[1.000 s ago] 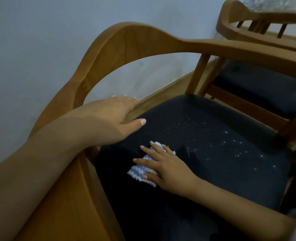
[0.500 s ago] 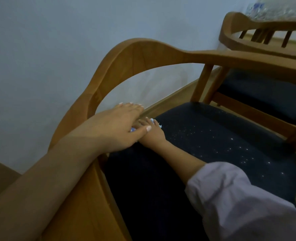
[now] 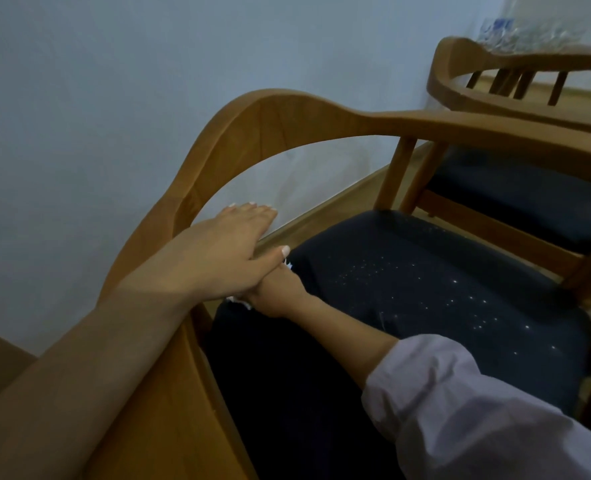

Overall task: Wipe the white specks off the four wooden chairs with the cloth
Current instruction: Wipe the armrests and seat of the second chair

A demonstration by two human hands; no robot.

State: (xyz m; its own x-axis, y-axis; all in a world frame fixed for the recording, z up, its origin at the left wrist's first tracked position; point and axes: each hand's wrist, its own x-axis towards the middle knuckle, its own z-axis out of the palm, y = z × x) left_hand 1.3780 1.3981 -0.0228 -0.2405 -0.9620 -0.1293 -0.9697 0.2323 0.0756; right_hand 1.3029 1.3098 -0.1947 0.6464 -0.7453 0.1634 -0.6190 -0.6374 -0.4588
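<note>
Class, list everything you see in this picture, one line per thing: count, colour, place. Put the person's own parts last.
near chair: one, brown wood, centre
far chair: one, brown wood with a dark seat, upper right, behind the near one
seat cushion: one, dark navy, on the near chair
white specks: many, white, scattered over the cushion's right part
cloth: one, whitish, only its edges show under the hands at the cushion's left edge
wall: one, pale blue-grey, behind the chairs
floor: one strip, wood-coloured, between wall and chairs
clear plastic: one, transparent, top right corner
sleeve: one, pale lilac, right forearm
left hand: one, fingers straight, lying over the right hand
right hand: one, on the cloth, fingers hidden
</note>
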